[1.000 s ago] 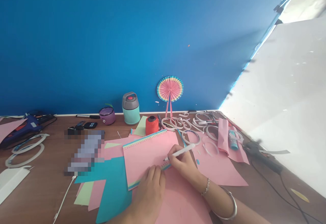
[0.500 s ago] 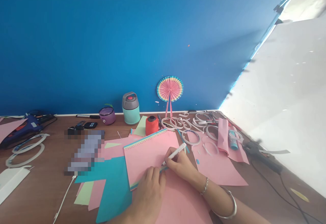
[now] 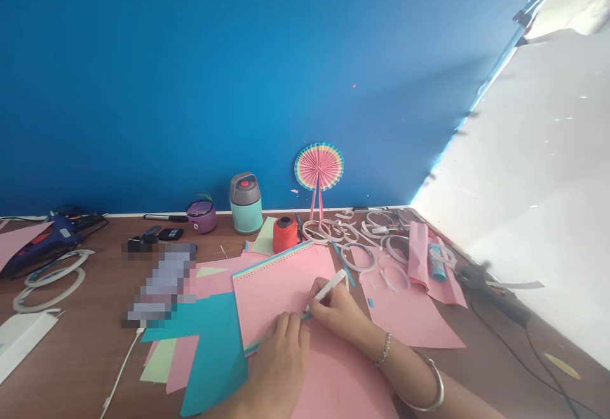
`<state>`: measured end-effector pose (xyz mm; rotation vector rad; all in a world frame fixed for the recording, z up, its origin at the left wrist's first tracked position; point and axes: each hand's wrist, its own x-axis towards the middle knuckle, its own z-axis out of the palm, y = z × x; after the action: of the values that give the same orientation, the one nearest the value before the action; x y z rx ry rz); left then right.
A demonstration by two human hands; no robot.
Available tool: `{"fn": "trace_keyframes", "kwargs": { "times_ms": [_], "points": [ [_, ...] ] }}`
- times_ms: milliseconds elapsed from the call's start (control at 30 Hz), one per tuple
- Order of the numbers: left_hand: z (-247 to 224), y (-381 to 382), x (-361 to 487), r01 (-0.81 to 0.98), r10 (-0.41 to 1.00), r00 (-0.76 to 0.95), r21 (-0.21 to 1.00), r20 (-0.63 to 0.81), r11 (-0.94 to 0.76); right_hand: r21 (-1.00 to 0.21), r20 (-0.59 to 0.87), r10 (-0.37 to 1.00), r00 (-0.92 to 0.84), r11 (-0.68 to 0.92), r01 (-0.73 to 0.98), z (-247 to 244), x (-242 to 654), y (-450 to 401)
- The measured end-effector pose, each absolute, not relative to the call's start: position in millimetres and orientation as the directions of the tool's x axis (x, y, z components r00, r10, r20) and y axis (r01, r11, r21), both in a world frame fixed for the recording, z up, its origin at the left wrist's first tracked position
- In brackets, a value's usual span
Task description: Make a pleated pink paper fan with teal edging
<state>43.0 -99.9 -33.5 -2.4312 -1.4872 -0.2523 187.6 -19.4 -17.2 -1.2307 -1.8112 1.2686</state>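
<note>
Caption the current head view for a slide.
The right hand holds a white pen at the near edge of a pink sheet, where the left hand rests, a pleated fan behind.

We see a pink sheet with bands of blue and pale yellow along its far edge, a row of dark dots following the yellow; blue and yellow return on its near edge. Our pen is white and our bangle silver. We have a teal sheet and a pale green scrap against a brown tabletop, and the wall is deep blue. On the pleated fan we find pink at the centre, then a pale yellow ring and a blue rim. The spool is orange-red, the cup purple, the flask turquoise under grey.
</note>
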Motion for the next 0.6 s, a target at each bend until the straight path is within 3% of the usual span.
{"fn": "trace_keyframes", "kwargs": {
  "times_ms": [133, 233, 400, 600],
  "points": [
    [-33, -100, 43, 0.892, 0.849, 0.452, -0.153, 0.273, -0.425, -0.955, 0.005, 0.923, -0.385, 0.119, 0.273, -17, 188, -20],
    [-36, -101, 43, 0.88, 0.836, 0.473, -0.194, 0.279, -0.434, -0.973, 0.147, 0.949, -0.278, 0.189, 0.133, -14, 191, -23],
    [-44, -101, 42, 0.859, 0.806, 0.51, -0.229, 0.301, -0.458, -0.931, 0.338, 0.932, -0.129, 0.352, 0.098, -12, 197, -26],
    [-38, -100, 41, 0.882, 0.859, 0.47, -0.088, 0.204, -0.462, -0.977, 0.054, 0.938, -0.342, 0.119, 0.175, -17, 190, -19]
  ]
}}
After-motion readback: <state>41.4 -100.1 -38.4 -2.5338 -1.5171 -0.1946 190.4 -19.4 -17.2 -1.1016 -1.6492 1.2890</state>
